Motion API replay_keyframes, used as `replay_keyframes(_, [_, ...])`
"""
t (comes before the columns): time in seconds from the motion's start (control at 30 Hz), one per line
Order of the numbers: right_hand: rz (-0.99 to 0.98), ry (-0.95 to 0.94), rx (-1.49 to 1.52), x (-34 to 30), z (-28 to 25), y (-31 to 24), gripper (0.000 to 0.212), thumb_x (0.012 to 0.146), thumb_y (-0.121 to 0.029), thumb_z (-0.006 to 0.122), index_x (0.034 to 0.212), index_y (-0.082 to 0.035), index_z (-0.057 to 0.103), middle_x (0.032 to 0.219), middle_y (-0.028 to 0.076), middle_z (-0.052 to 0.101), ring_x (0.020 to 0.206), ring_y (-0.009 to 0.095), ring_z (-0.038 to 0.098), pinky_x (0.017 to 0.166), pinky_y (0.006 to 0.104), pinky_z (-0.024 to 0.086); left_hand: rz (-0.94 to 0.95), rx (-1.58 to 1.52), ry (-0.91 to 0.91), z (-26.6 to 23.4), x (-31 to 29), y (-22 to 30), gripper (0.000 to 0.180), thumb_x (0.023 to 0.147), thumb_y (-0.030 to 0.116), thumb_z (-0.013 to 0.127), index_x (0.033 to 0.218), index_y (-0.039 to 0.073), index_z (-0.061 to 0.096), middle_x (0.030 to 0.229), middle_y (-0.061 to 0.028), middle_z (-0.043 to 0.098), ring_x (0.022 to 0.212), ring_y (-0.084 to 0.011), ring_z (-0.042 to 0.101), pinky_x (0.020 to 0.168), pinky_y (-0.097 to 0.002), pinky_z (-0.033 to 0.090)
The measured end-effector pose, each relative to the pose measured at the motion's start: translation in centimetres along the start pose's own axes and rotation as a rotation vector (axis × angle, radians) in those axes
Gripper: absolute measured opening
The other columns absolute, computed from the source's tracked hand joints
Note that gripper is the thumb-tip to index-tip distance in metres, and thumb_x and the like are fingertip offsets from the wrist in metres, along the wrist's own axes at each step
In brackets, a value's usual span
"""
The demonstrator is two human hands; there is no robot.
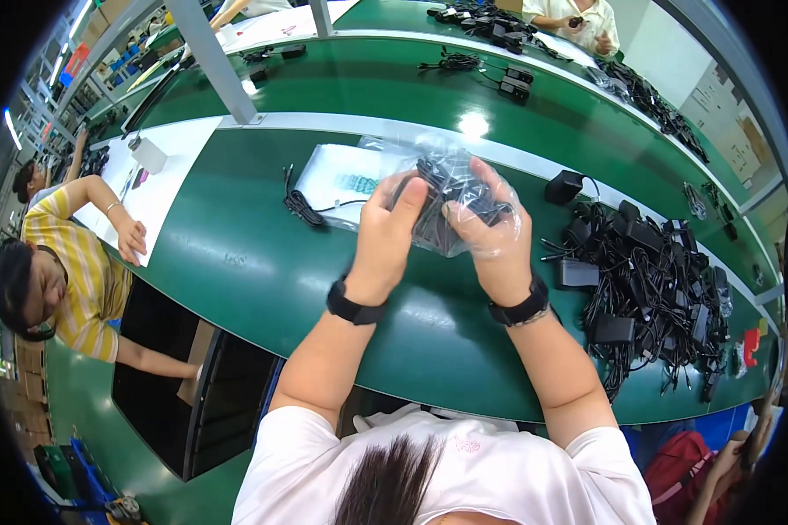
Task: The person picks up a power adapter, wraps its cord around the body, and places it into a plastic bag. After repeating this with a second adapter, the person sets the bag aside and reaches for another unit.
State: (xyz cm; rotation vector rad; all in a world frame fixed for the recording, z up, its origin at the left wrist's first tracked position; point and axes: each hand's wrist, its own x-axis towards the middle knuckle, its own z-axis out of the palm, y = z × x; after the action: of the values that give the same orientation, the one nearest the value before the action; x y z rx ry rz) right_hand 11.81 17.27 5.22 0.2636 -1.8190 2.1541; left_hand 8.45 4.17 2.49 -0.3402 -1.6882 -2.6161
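Observation:
Over the green bench, I hold a clear plastic bag (446,234) between both hands. Inside it is a bundled black cable (444,179), with dark shapes partly hidden by fingers and glare. My left hand (389,229) closes on the bag's left side, thumb up. On the other side, my right hand (503,238) grips it with the thumb across the front and fingers behind. Beneath and left of the bag lies a white sheet or packet (337,171) with a green printed pattern. A coiled black cable (304,208) rests at its left edge.
At right, a large heap of black power adapters and cables (639,289) covers the bench. One adapter (565,186) stands near the back rail. A co-worker in a yellow striped shirt (83,219) sits at left beside a black bin (153,376). A grey post (214,66) rises behind the bench.

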Motion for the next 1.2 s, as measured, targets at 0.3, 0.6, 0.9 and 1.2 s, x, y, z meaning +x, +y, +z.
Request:
replay_keyframes(0.3, [-0.27, 0.062, -0.438, 0.2, 1.3, 2.1, 0.057, 0.077, -0.015, 0.066, 0.126, 0.001, 0.042, 0.106, 0.017, 0.058, 0.093, 0.018, 0.057, 0.079, 0.0282, 0.045, -0.077, -0.322, 0.046, 3.3, -2.6, -3.4, 0.05, 0.096, 0.043, 0.025, 0.127, 0.004, 0.033, 0.124, -0.0065, 0.043, 0.112, -0.0151, 0.043, 0.095, -0.0291, 0.035])
replay_keyframes(0.6, [-0.122, -0.304, -0.349, 3.3, -3.9, 0.3, 0.056, 0.082, -0.014, 0.061, 0.13, 0.0, 0.036, 0.12, 0.013, 0.051, 0.111, 0.018, 0.047, 0.095, 0.03, 0.035, -0.411, -0.182, -0.178, 4.0, -2.0, -1.4, 0.054, 0.095, 0.044, 0.031, 0.124, 0.0, 0.042, 0.122, -0.0046, 0.046, 0.113, -0.0135, 0.042, 0.098, -0.0289, 0.031])
replay_keyframes(0.9, [-0.119, -0.339, -0.789, 2.6, -4.0, -1.5, 0.065, 0.079, -0.02, 0.062, 0.134, -0.007, 0.03, 0.107, 0.022, 0.055, 0.09, 0.039, 0.054, 0.076, 0.0352, 0.046, -0.396, -0.678, -0.23, 1.7, -0.1, -0.9, 0.043, 0.092, 0.035, 0.045, 0.124, 0.008, 0.041, 0.121, -0.0048, 0.049, 0.111, -0.0181, 0.047, 0.096, -0.0362, 0.036])
replay_keyframes(1.2, [-0.365, -0.289, -1.193, 1.0, -3.6, 0.3, 0.069, 0.08, -0.029, 0.057, 0.137, -0.007, 0.026, 0.108, 0.009, 0.049, 0.096, 0.025, 0.045, 0.075, 0.035, 0.033, -0.226, -0.433, -0.159, 1.7, -0.8, -1.9, 0.041, 0.083, 0.025, 0.062, 0.117, 0.007, 0.046, 0.111, -0.0025, 0.053, 0.099, -0.0148, 0.053, 0.085, -0.0302, 0.044])
